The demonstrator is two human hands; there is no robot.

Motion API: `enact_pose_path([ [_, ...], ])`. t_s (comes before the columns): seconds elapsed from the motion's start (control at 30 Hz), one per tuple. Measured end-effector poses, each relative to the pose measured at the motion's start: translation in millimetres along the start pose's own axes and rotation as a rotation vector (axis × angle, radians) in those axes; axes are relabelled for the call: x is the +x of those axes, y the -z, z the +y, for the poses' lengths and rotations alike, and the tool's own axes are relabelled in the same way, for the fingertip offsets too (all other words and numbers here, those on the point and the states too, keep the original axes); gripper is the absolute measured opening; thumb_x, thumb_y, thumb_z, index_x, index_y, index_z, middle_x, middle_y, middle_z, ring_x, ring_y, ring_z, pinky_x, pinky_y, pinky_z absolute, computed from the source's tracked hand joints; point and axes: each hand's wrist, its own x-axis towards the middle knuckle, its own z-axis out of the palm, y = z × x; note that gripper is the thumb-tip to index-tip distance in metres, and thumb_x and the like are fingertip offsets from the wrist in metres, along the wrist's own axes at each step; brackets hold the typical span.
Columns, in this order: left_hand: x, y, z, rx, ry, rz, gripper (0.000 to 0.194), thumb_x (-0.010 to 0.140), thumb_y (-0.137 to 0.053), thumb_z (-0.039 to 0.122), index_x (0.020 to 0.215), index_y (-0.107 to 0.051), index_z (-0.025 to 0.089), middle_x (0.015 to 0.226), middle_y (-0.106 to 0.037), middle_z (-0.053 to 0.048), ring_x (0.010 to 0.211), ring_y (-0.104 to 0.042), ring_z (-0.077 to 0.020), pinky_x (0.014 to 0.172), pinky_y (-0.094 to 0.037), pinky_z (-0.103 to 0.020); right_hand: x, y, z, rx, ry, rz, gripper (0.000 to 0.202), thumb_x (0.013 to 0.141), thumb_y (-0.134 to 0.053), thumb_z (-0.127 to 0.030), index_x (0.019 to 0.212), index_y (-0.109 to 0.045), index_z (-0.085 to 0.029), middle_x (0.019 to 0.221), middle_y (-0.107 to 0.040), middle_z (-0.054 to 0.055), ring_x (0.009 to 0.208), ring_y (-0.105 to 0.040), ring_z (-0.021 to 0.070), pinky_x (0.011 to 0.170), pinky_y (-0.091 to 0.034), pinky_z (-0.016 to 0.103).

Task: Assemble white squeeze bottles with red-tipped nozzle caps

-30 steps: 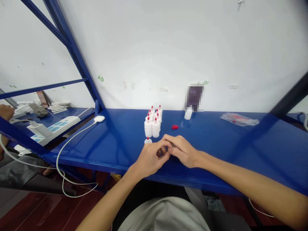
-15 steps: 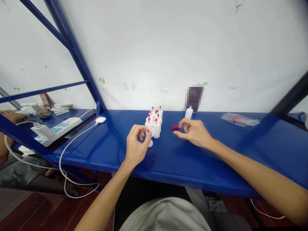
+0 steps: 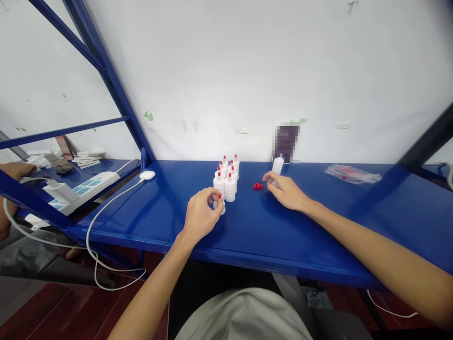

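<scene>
My left hand [image 3: 203,212] is closed in a pinch at the red tip of a small white squeeze bottle [image 3: 222,207], which is mostly hidden behind the fingers. Just beyond it stand two rows of white squeeze bottles [image 3: 230,186] with red caps on their nozzles. My right hand [image 3: 285,189] has its fingers curled round the lower part of another white bottle [image 3: 278,165], whose nozzle bears no red cap. Left of those fingertips lies a small cluster of loose red caps [image 3: 258,186] on the blue table.
A clear plastic bag [image 3: 352,174] with red pieces inside lies at the right. A dark pixelated object [image 3: 286,141] leans on the wall. To the left are a white charger puck [image 3: 147,175], its cable, a power strip [image 3: 88,187] and another person's arm [image 3: 10,177].
The fingers of my right hand have moved away from the red caps and closed in at the uncapped bottle. My left hand stays at the front bottle, slightly lower.
</scene>
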Motion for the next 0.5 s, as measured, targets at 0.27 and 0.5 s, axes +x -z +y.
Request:
enact_pose_path([
  [0.27, -3, -4.5, -1, 0.084, 0.003, -0.024, 0.011, 0.083, -0.062, 0.022, 0.094, -0.062, 0.020, 0.083, -0.064, 0.002, 0.066, -0.055, -0.0119, 0.066, -0.043, -0.026, 8, -7, 2, -0.303, -0.130, 0.001, 0.024, 0.084, -0.057, -0.034, 0.101, -0.069, -0.021, 0.075, -0.068, 0.003, 0.069, -0.060, 0.0192, 0.059, -0.033, 0.028],
  [0.5, -8, -2.0, 5, -0.050, -0.257, 0.216, 0.012, 0.088, -0.058, 0.021, 0.100, -0.061, 0.019, 0.080, -0.056, 0.001, 0.060, -0.047, -0.0097, 0.062, -0.042, -0.024, 1, -3, -11, -0.203, -0.132, 0.034, 0.018, 0.083, -0.059, -0.032, 0.091, -0.071, -0.020, 0.071, -0.065, 0.002, 0.064, -0.056, 0.0170, 0.059, -0.035, 0.029],
])
